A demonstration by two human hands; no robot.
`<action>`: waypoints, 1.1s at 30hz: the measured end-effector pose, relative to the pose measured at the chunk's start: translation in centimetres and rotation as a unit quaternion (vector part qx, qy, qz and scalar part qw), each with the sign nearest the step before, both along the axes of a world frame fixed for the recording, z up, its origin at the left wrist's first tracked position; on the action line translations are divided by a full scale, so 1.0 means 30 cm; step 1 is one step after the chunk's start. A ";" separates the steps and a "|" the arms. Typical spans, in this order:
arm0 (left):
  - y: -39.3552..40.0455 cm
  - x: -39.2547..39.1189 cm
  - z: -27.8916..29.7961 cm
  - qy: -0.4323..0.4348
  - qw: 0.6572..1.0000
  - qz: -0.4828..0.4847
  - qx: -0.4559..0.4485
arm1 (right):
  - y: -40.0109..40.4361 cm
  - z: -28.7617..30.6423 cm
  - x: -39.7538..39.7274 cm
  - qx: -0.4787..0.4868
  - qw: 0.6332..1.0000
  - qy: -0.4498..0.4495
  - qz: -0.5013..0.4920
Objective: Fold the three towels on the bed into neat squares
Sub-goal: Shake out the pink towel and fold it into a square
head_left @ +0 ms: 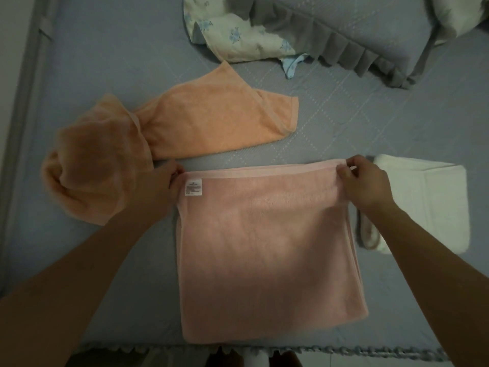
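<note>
A pink towel (267, 250) lies folded over in a rough square on the blue bed cover (111, 62), a white label near its far left corner. My left hand (165, 186) pinches the far left corner, and my right hand (366, 181) pinches the far right corner. An orange towel (169, 133) lies crumpled and unfolded to the far left of the pink one. A white towel (428, 205) sits folded to the right, partly hidden behind my right forearm.
A floral pillow (238, 30) and a grey ruffled pillow (357, 30) lie at the far side of the bed. The bed's near edge with its scalloped trim (344, 350) runs along the bottom. The left bed edge (23, 102) borders a wall.
</note>
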State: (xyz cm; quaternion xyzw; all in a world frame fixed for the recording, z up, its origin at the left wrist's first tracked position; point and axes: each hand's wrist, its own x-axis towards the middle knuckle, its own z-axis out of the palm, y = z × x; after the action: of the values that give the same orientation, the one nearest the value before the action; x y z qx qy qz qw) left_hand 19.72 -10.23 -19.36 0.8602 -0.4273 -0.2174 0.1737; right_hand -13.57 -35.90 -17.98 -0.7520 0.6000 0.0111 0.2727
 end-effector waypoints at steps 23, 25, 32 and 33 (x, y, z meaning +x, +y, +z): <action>0.244 -0.497 -0.194 -0.090 0.980 -0.060 0.168 | 0.344 -0.046 -0.032 -0.109 0.954 0.140 0.240; 0.243 -0.593 -0.177 -0.068 0.983 -0.071 0.155 | 0.442 -0.030 0.061 -0.112 0.960 0.096 0.238; 0.381 -0.847 -0.186 -0.073 0.965 -0.192 0.166 | 0.470 -0.184 0.046 -0.034 0.901 0.157 0.404; 0.390 -0.850 -0.181 -0.072 0.965 -0.188 0.169 | 0.436 -0.188 0.018 -0.036 0.913 0.167 0.370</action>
State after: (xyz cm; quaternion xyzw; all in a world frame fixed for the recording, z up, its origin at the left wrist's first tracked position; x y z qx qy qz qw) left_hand -5.77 1.47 -24.78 0.7947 -0.5498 -0.2524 -0.0491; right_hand -13.03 -22.82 -23.61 -0.9168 0.3158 0.2144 0.1177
